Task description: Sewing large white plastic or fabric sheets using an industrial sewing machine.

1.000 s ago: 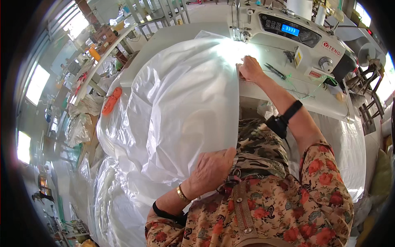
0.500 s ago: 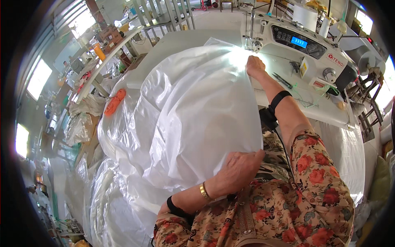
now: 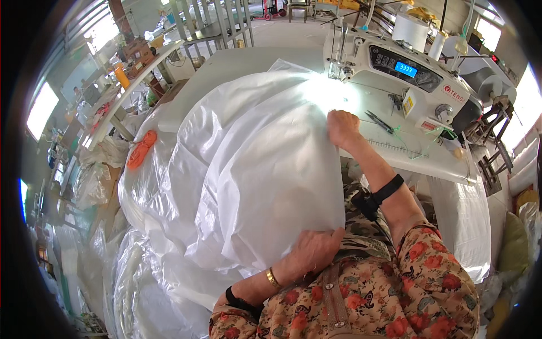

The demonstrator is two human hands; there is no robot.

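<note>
A large sheet of shiny white plastic fabric [image 3: 265,169] spreads over the sewing table and hangs down to my left in folds. My right hand [image 3: 343,129] is closed on its right edge, just below the lit needle area of the sewing machine [image 3: 406,70]. Lower down by my lap, my left hand [image 3: 317,248] grips the same edge, fingers curled around it. Between the two hands the edge runs fairly straight. The fabric's far end lies by the presser foot, where a bright lamp glare hides the detail.
Black thread snips [image 3: 379,121] lie on the sewing table [image 3: 420,141], near green thread. White thread cones [image 3: 410,31] stand behind the machine. An orange bundle [image 3: 141,150] rests on the fabric at left. A grey metal rack [image 3: 217,25] stands beyond the table.
My right hand has come down the fabric edge, nearer to me and away from the needle. My left hand keeps its hold near my lap. The whole view has shifted slightly.
</note>
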